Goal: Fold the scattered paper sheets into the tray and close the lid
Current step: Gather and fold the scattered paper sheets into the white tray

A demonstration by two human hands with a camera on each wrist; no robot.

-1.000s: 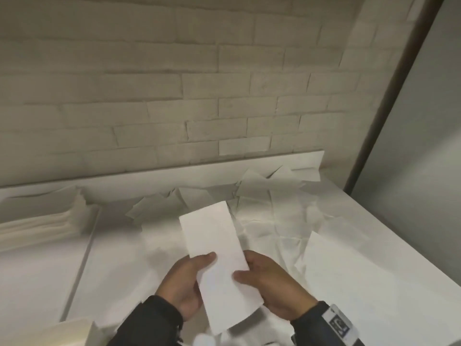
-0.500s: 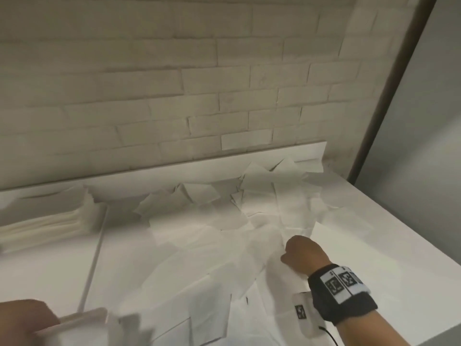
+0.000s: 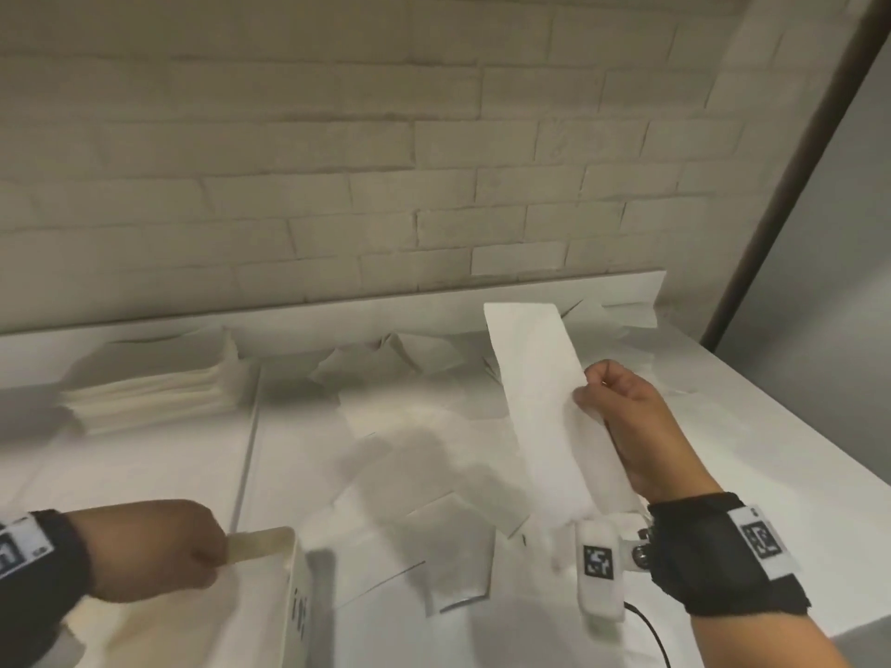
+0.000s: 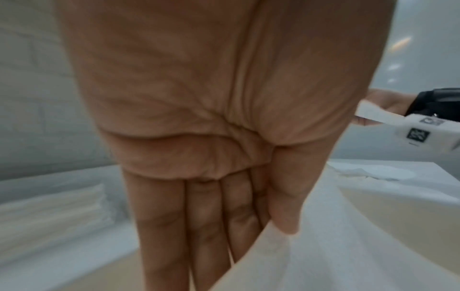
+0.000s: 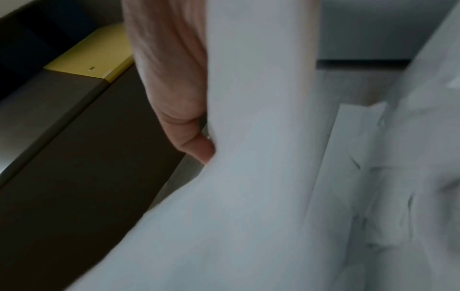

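Right hand (image 3: 631, 426): thumb and curled fingers (image 5: 199, 145) pinch the long edge of a narrow, smooth white paper strip (image 3: 545, 407), held tilted above the desk (image 3: 771, 474). Left hand (image 3: 154, 547): extended fingers (image 4: 206, 226) and thumb pinch a pale folded sheet (image 3: 260, 544) over the white box-like tray (image 3: 299, 605), apparently open. Loose creased sheets (image 3: 434, 523) lie scattered between the forearms; a neat paper stack (image 3: 154, 392) rests far left.

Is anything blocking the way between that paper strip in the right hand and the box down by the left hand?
Nothing visible does. The paper strip hangs in open air above loose sheets; the left hand touches the box.
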